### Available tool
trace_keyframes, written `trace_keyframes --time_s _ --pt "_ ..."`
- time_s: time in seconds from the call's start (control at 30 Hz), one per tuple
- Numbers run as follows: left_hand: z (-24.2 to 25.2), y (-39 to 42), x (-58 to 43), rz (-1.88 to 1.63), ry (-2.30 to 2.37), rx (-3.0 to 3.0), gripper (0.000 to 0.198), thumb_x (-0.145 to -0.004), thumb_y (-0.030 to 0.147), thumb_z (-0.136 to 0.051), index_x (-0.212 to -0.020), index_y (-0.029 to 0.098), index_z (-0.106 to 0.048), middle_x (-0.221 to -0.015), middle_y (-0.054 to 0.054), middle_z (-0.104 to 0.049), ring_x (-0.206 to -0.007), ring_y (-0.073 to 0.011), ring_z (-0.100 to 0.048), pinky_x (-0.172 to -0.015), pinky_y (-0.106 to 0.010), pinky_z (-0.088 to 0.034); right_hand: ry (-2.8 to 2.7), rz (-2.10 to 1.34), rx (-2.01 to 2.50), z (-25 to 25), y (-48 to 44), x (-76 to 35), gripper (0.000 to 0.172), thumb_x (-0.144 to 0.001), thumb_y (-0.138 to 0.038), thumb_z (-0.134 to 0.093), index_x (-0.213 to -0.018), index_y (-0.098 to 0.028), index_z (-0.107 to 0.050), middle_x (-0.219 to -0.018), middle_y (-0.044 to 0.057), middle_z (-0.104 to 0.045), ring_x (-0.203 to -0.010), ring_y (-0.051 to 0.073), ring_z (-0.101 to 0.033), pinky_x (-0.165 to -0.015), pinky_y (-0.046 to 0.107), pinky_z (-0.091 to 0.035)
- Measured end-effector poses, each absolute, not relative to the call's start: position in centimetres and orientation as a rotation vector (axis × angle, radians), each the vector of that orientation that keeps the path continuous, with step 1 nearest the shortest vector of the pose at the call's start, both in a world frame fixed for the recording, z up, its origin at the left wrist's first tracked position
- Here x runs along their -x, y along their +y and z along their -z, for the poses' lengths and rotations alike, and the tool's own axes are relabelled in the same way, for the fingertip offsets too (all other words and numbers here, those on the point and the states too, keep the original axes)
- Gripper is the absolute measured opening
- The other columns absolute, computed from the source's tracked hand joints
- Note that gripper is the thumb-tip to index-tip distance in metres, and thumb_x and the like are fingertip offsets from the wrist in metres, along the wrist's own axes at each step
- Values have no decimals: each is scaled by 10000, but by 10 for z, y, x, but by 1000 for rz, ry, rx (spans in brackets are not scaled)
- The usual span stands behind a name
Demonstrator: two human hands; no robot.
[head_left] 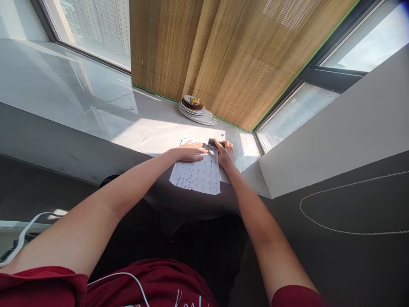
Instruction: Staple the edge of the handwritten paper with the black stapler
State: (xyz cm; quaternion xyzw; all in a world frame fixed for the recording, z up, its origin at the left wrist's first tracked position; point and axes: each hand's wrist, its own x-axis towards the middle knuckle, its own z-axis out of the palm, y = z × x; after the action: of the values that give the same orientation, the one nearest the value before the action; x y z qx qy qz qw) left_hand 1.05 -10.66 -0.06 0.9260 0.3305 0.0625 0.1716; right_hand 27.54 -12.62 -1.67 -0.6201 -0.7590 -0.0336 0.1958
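Note:
A white sheet of paper (198, 175) covered with handwritten lines lies on the grey windowsill, its near edge hanging over the front. My left hand (191, 151) rests flat on the sheet's upper part, fingers stretched out towards the right. My right hand (225, 154) is at the paper's top right corner, its fingers closed around a small dark object (213, 143) that looks like a stapler or marker pressed on the paper.
A stack of plates (195, 111) with a small dish on top stands farther back on the windowsill (105, 115), against a bamboo blind (230, 55). A grey wall (335, 140) closes the right side. A white cable (22, 234) runs at lower left.

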Motion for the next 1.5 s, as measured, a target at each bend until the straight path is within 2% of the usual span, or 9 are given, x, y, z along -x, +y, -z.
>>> trace_keyframes --time_s 0.2,0.37,0.6,0.7,0.87,1.13,1.23,1.37,1.5 --pt "0 -107 -11 -184 951 -2614 637 -1096 571 -470 -1699 378 -533 -1855 -36 -333 -1713 -382 -248 -1354 -603 -271 -2144 122 1775 15 -126 -273 601 -1136 -191 -365 -1664 -405 -558 -1514 146 -514 -1381 366 -419 -1126 542 -402" --pt "3 -105 -11 -205 966 -2614 656 -1088 601 -473 -1694 360 -545 -1864 -38 -308 -1714 -397 -235 -1368 -610 -224 -2219 172 1772 4 -125 -264 515 -1167 -324 -358 -1609 -363 -620 -1479 170 -560 -1420 403 -426 -1127 595 -380" --pt "-4 -108 -11 -162 960 -2671 600 -1094 568 -462 -1631 345 -609 -1851 -64 -338 -1683 -350 -318 -1373 -571 -215 -2300 214 1775 -7 -132 -238 507 -1133 -300 -357 -1511 -278 -694 -1502 165 -618 -1408 387 -496 -1183 636 -329" --pt "-7 -110 -10 -168 977 -2688 598 -1097 560 -455 -1631 339 -607 -1836 -82 -366 -1675 -354 -336 -1367 -576 -228 -2194 220 1773 0 -134 -232 510 -1125 -258 -357 -1522 -293 -675 -1498 147 -633 -1406 343 -518 -1240 584 -292" --pt "-5 -109 -9 -170 975 -2642 630 -1096 593 -465 -1673 355 -559 -1835 -95 -366 -1689 -369 -318 -1369 -613 -199 -1787 123 1872 20 -124 -245 561 -1050 -223 -475 -1600 -279 -570 -1506 181 -599 -1401 374 -528 -1119 526 -461" --pt "0 -103 -8 -162 982 -2594 624 -1091 612 -482 -1675 398 -538 -1849 -41 -347 -1722 -357 -237 -1389 -628 -128 -1340 9 1995 25 -122 -260 284 -1035 -266 -581 -1307 -195 -618 -1334 229 -647 -1237 394 -613 -984 493 -525" --pt "0 -103 -9 -186 955 -2605 621 -1086 606 -487 -1649 359 -572 -1843 -71 -355 -1709 -376 -267 -1382 -625 -154 -1228 -21 1978 19 -126 -260 267 -1057 -304 -524 -1286 -193 -603 -1245 229 -678 -1150 390 -659 -920 484 -541" --pt "3 -100 -8 -283 947 -2534 554 -1051 566 -537 -1540 326 -644 -1789 -77 -451 -1678 -353 -338 -1376 -582 -215 -1155 -13 1823 6 -135 -256 266 -1060 -346 -481 -1260 -197 -572 -1262 230 -674 -1175 378 -665 -938 479 -548" --pt "6 -90 6 -490 1084 -2298 492 -1052 385 -440 -1515 305 -586 -1777 -82 -463 -1608 -285 -463 -1278 -478 -436 -1259 -250 1671 2 -150 -230 203 -1005 -386 -566 -1140 -235 -557 -1146 156 -710 -1007 314 -699 -799 404 -558"
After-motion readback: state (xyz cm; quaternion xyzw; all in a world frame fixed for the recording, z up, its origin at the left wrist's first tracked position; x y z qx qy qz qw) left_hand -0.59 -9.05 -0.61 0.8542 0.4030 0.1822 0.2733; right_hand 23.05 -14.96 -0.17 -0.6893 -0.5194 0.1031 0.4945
